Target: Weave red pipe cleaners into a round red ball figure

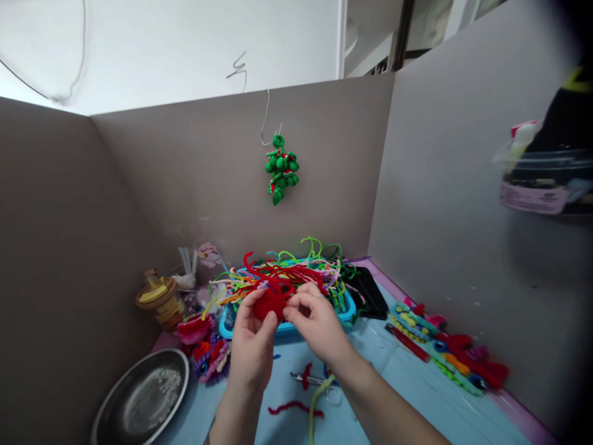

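Note:
Between my two hands is a rounded red piece of fuzzy chenille stems, with loops and loose ends rising from its top. My left hand grips its left side between thumb and fingers. On the other side, my right hand pinches its edge with thumb and forefinger. Right behind it stands a blue basket heaped with chenille stems in many colours. Below the hands, scissors lie on the light blue table cover, beside a short red stem and a yellow-green stem.
A metal bowl with small pale bits sits at left, near a brown-lidded container. Colourful fuzzy pieces lie beside it, others at right with red pliers. A green ornament hangs on the grey partition.

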Tool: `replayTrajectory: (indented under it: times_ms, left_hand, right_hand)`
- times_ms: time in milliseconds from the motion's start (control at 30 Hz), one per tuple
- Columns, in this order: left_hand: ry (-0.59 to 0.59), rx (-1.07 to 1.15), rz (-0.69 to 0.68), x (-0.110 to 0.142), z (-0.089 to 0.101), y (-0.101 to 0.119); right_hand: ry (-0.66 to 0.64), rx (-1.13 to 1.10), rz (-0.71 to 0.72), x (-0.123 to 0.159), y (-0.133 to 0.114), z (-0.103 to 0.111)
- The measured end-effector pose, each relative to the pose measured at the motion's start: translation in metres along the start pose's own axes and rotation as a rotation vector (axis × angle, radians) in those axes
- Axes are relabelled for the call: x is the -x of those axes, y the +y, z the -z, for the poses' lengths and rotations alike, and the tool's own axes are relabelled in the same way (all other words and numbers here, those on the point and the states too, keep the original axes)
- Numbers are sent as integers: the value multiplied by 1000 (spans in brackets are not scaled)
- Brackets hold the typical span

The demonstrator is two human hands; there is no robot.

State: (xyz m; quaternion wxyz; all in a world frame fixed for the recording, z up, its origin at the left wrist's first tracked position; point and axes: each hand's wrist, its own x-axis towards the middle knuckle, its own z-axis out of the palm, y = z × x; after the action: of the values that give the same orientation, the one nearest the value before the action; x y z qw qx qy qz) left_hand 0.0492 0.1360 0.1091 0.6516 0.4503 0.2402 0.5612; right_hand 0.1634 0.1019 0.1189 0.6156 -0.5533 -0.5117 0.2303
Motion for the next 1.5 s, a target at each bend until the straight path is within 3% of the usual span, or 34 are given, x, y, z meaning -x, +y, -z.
replayTrajectory:
  times_ms: [300, 600, 733, 867, 1033, 1267, 1500]
  left_hand:
    - [-106, -203, -51, -2, 7, 2]
    - [-249, -388, -60, -4, 10, -1]
    - [-238, -620, -178, -5, 10, -2]
    - [-173, -892, -323, -5, 7, -2]
    - [-183, -985, -401, -5, 8, -2]
    - [-234, -1021, -357, -6, 15, 3]
    - [-418, -1078, -266, -8, 23, 17]
  right_hand:
    - [70, 28, 59, -6, 7, 6]
    - [-36, -65, 9, -13, 19, 15]
    - [-128, -109, -50, -14, 19, 13]
    - [-141, -138, -75, -13, 20, 10]
    - [-145, -148, -85, -12, 21, 8]
    - [-104, -103, -29, -18, 27, 13]
    - [183, 215, 214, -27, 36, 45]
